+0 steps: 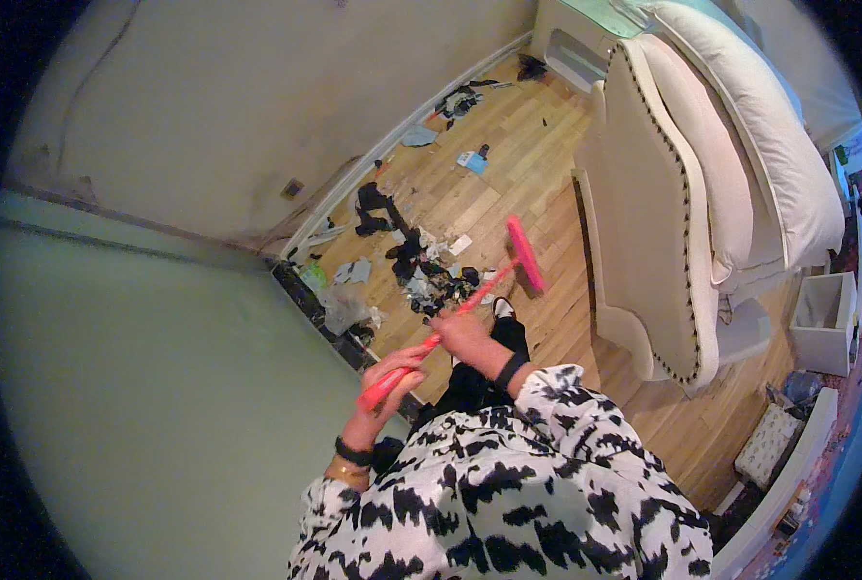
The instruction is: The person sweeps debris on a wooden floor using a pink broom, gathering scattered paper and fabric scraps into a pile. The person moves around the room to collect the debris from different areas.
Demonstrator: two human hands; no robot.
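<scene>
Both my hands grip the long handle of a bright pink broom. My left hand is closed round the top end of the handle, close to my body. Lower down the handle, my right hand wraps round it. The broom head rests on or just above the wooden floor, right of a heap of litter made of dark scraps, paper and plastic pieces. A clear plastic bag lies at the heap's left side. My shoe stands beside the heap, below the broom head.
A cream studded headboard with pillows stands on the right. More litter lies along the skirting board, with a blue and white packet farther out. A frosted panel fills the left. A white box stands at the far right.
</scene>
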